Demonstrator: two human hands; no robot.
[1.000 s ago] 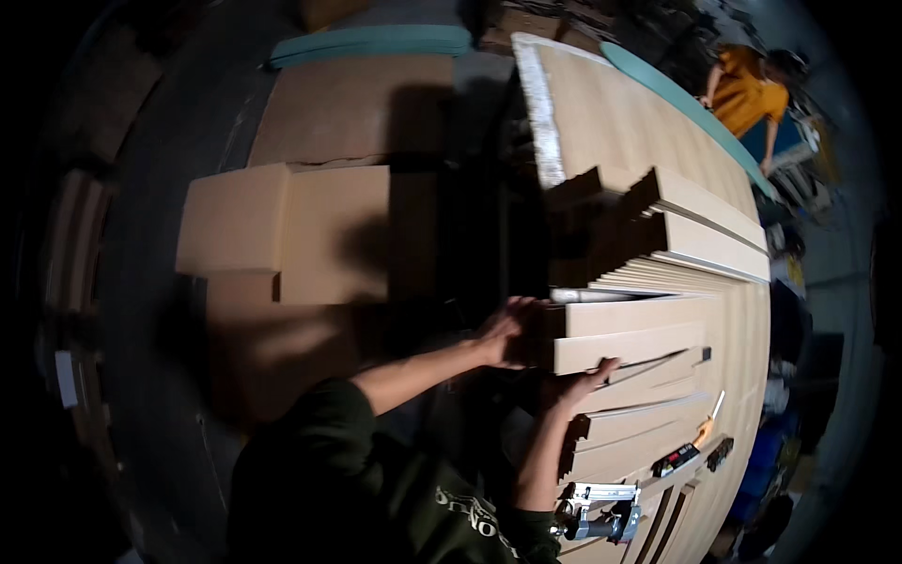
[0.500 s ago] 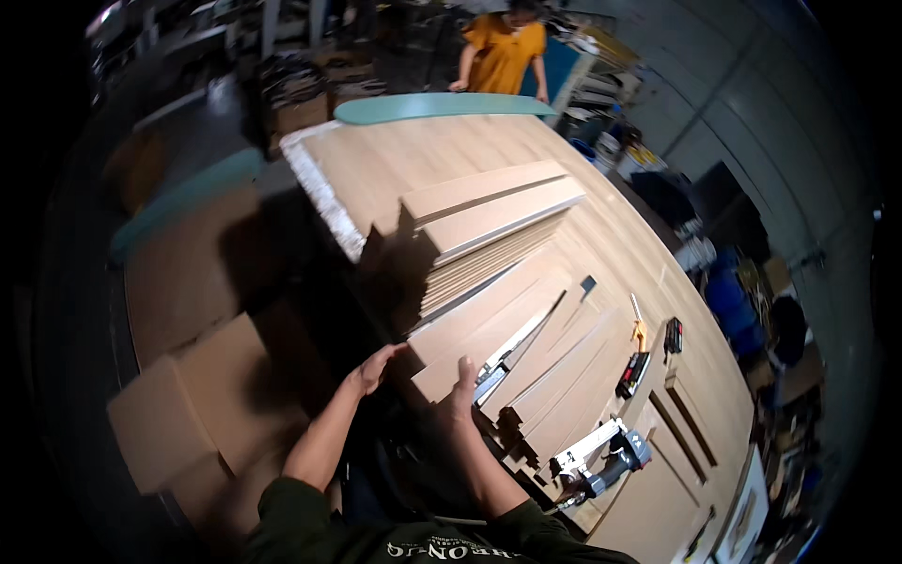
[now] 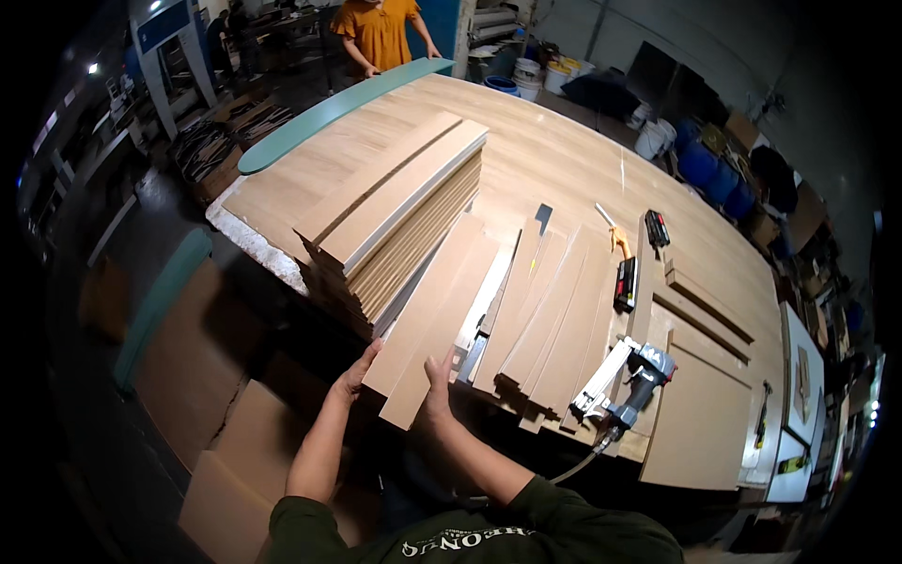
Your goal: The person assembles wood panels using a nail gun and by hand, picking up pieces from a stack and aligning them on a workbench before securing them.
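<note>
Two long flat brown board strips (image 3: 434, 305), overlapping lengthwise, lie between my hands with their near ends over the table's edge. My left hand (image 3: 357, 369) grips their left side near that end. On the right side, my right hand (image 3: 435, 393) has its thumb raised along the edge and its other fingers hidden underneath. A tall stack of similar strips (image 3: 413, 221) stands just beyond, to the left. Right of my right hand is a metal square (image 3: 482, 324), beside more loose brown strips (image 3: 554, 324). Farther right lies a grey nail gun (image 3: 641, 381) with a hose.
The wood-grain table (image 3: 554, 141) bears a green rounded panel (image 3: 348, 108) at its far edge, where a person in orange (image 3: 378, 33) stands. Two black-and-red boxes (image 3: 626, 284) lie right of the strips. Cardboard (image 3: 254, 451) is at the lower left.
The view has swung, so the table's contents appear shifted. My hands stay at the strips' near ends; the two strips now overlap with offset ends, and one sticks out nearer me.
</note>
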